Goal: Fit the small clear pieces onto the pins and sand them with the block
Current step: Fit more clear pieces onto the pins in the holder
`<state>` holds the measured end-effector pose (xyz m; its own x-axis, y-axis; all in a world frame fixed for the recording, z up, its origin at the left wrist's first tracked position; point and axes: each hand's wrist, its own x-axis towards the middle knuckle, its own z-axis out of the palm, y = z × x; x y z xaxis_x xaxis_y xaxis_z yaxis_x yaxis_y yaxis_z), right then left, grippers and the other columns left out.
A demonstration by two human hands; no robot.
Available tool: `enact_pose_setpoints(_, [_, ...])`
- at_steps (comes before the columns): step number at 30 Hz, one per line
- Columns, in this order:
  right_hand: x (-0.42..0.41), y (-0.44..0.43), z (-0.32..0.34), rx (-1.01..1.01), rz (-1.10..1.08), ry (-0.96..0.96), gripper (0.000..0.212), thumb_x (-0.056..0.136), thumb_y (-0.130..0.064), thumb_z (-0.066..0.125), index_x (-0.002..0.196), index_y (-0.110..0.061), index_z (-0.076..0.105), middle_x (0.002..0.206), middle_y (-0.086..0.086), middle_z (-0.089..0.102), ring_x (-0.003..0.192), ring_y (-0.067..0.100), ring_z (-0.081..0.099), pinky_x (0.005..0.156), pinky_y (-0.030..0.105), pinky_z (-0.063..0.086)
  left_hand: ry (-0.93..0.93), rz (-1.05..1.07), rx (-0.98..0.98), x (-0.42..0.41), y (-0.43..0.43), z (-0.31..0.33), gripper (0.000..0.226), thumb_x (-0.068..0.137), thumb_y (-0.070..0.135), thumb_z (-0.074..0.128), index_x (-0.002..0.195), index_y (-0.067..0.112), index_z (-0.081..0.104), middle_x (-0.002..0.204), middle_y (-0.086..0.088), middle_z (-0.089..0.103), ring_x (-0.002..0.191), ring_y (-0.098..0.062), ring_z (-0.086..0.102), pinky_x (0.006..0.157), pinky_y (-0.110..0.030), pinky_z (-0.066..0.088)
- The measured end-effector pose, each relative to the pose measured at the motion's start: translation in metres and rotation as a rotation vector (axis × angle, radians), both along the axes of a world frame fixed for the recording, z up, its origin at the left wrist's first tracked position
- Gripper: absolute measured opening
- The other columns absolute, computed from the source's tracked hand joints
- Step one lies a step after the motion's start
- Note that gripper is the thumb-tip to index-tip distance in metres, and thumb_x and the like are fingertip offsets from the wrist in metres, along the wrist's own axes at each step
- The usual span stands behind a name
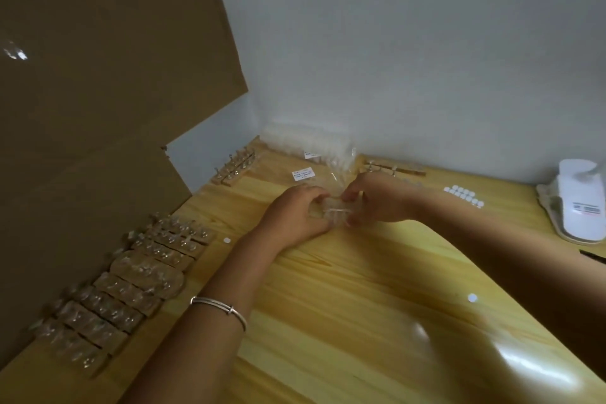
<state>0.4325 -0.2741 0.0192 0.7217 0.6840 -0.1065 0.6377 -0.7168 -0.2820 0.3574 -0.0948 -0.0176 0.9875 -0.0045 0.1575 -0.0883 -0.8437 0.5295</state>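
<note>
My left hand [296, 215] and my right hand [377, 198] meet over the middle of the wooden table [344, 305], both gripping a small strip with pins and clear pieces [333, 211] between their fingertips. The strip is partly hidden by my fingers and blurred. A long row of pin strips carrying clear pieces [124, 285] lies along the left edge of the table. Another pin strip [234, 166] stands at the far left corner, and one more pin strip [393, 169] lies behind my right hand. No sanding block is visible.
Clear plastic bags with white labels [314, 154] pile up at the back against the wall. A cluster of small white discs [464, 195] lies at the right, beside a white device [577, 200]. Brown cardboard [98, 75] stands along the left side. Single white discs [227, 240] [472, 298] lie loose.
</note>
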Motion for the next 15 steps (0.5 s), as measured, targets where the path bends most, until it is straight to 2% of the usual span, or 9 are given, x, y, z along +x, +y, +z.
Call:
enact_pose_setpoints(2, [-0.001, -0.003, 0.0, 0.033, 0.012, -0.005, 0.034, 0.085, -0.033, 0.077, 0.113, -0.016, 0.072, 0.083, -0.006, 0.057, 0.081, 0.015, 0.052, 0.067, 0.027, 0.036, -0.02, 0.017, -0.045, -0.002, -0.001, -0.001, 0.057, 0.074, 0.034, 0.08, 0.127, 0.022, 0.063, 0.118, 0.006, 0.063, 0.097, -0.01, 0.057, 0.083, -0.026, 0.047])
enact_pose_setpoints(4, [-0.001, -0.007, 0.001, 0.056, 0.025, -0.002, 0.033, 0.085, -0.032, 0.077, 0.114, -0.016, 0.072, 0.083, -0.008, 0.057, 0.077, 0.012, 0.051, 0.061, 0.025, 0.035, -0.045, 0.029, -0.067, -0.004, -0.003, -0.001, 0.054, 0.074, 0.033, 0.08, 0.124, 0.022, 0.065, 0.118, 0.007, 0.063, 0.098, -0.01, 0.059, 0.086, -0.028, 0.051])
enact_pose_setpoints(6, [-0.003, -0.011, 0.002, 0.074, 0.041, 0.005, 0.038, 0.085, -0.032, 0.077, 0.12, -0.019, 0.071, 0.096, -0.007, 0.064, 0.081, 0.009, 0.052, 0.06, 0.022, 0.035, -0.067, 0.033, -0.074, -0.007, -0.005, 0.0, 0.052, 0.074, 0.034, 0.079, 0.123, 0.022, 0.066, 0.119, 0.007, 0.063, 0.098, -0.008, 0.058, 0.088, -0.028, 0.051])
enact_pose_setpoints(9, [-0.007, -0.019, 0.009, 0.09, 0.032, -0.008, 0.047, 0.084, -0.035, 0.077, 0.128, -0.021, 0.066, 0.118, -0.002, 0.064, 0.096, 0.012, 0.055, 0.073, 0.025, 0.036, -0.113, 0.015, -0.09, -0.012, -0.01, 0.007, 0.053, 0.072, 0.039, 0.082, 0.121, 0.024, 0.067, 0.115, 0.01, 0.064, 0.092, -0.005, 0.056, 0.079, -0.02, 0.048])
enact_pose_setpoints(11, [-0.013, -0.033, 0.015, 0.092, 0.024, -0.024, 0.049, 0.084, -0.036, 0.078, 0.128, -0.019, 0.065, 0.117, -0.004, 0.061, 0.099, 0.015, 0.057, 0.073, 0.025, 0.036, -0.13, -0.015, -0.099, -0.015, -0.019, 0.014, 0.054, 0.071, 0.043, 0.083, 0.12, 0.025, 0.067, 0.112, 0.013, 0.064, 0.091, -0.005, 0.057, 0.077, -0.019, 0.048])
enact_pose_setpoints(15, [-0.035, -0.094, 0.033, 0.095, -0.015, -0.054, 0.052, 0.083, -0.037, 0.079, 0.128, -0.017, 0.065, 0.117, 0.0, 0.064, 0.092, 0.012, 0.055, 0.076, 0.024, 0.041, -0.147, -0.14, -0.18, -0.022, -0.064, 0.026, 0.046, 0.071, 0.039, 0.084, 0.114, 0.03, 0.07, 0.108, 0.013, 0.065, 0.09, -0.003, 0.057, 0.072, -0.015, 0.042])
